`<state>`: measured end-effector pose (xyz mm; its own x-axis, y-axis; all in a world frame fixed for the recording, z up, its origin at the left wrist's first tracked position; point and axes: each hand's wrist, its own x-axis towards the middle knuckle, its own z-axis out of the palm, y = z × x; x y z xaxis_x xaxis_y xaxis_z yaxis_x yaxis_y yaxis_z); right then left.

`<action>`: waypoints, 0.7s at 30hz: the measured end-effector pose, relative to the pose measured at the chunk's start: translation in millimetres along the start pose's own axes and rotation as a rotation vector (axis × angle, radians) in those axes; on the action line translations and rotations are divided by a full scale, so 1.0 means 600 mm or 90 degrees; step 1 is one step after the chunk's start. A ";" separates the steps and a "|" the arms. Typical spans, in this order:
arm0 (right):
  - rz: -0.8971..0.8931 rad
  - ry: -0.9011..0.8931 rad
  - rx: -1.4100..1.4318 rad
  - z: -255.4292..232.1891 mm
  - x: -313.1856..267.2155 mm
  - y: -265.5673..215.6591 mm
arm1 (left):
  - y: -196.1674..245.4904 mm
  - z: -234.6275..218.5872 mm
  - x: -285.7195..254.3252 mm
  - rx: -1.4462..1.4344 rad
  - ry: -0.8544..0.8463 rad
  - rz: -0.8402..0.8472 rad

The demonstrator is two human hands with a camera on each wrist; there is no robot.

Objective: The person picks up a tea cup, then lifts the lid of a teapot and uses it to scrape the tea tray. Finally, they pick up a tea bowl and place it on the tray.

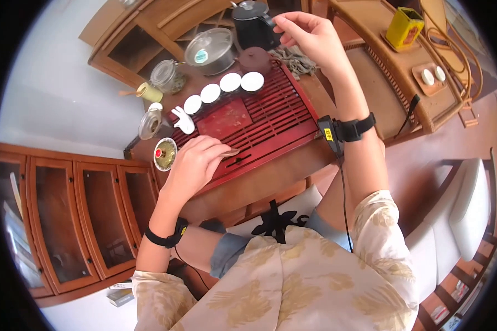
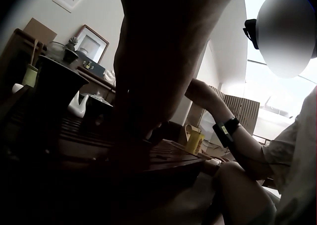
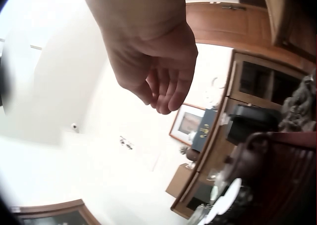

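My left hand (image 1: 194,165) is low over the front left of a red slatted tea tray (image 1: 284,129), pinching a thin brown piece (image 1: 230,153) at its fingertips; what it is I cannot tell. Just left of this hand stands a white-rimmed round dish (image 1: 165,154) with a red knob in its middle. Up at the right, my right hand (image 1: 313,41) hangs in the air, fingers loosely bent, nothing seen in them. It overlaps the handle of a black kettle (image 1: 254,25) in the head view, but the right wrist view shows the hand (image 3: 161,79) apart from the kettle (image 3: 252,118).
Several white cups (image 1: 230,83) line the tray's back edge, with a white two-eared figure (image 1: 183,120) at their left end. A brown teapot (image 1: 255,59), lidded pot (image 1: 209,52) and glass jar (image 1: 167,76) stand behind. A yellow tin (image 1: 404,28) sits on the side cabinet.
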<state>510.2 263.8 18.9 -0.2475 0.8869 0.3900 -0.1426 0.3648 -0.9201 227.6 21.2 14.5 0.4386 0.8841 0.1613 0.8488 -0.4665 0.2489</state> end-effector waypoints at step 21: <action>0.175 0.037 0.071 -0.020 -0.043 0.061 | 0.047 0.108 0.206 -0.073 -0.050 0.187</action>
<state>522.9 257.7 -25.1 -0.2368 0.9640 0.1213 -0.1837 0.0782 -0.9799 325.0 118.9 -20.3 0.6853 0.7085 0.1685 0.6460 -0.6982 0.3087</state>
